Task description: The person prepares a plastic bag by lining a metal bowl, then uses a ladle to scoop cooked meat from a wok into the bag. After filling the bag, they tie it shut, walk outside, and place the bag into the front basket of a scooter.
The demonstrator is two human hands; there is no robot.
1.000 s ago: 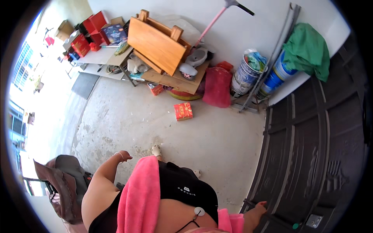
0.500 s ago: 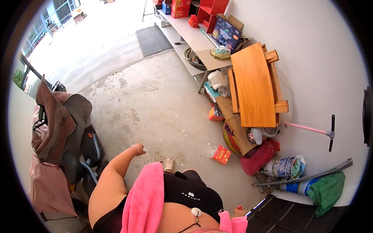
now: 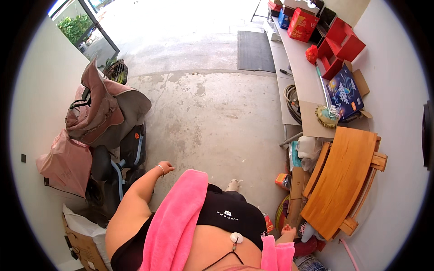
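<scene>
Left grip (image 3: 165, 168): loosely curled, empty, bracelet at wrist, hanging over the concrete floor (image 3: 212, 113); covered scooter (image 3: 113, 135) just to its left. Right grip (image 3: 288, 232): state cannot be told, near the upturned wooden table (image 3: 343, 180). Pink towel (image 3: 178, 221) draped between both.

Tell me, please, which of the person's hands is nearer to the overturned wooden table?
The right hand. It hangs just left of the wooden table's lower end, while the left hand is far across the concrete floor, beside the scooter.

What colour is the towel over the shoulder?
Bright pink; the towel shows best in the head view.
</scene>
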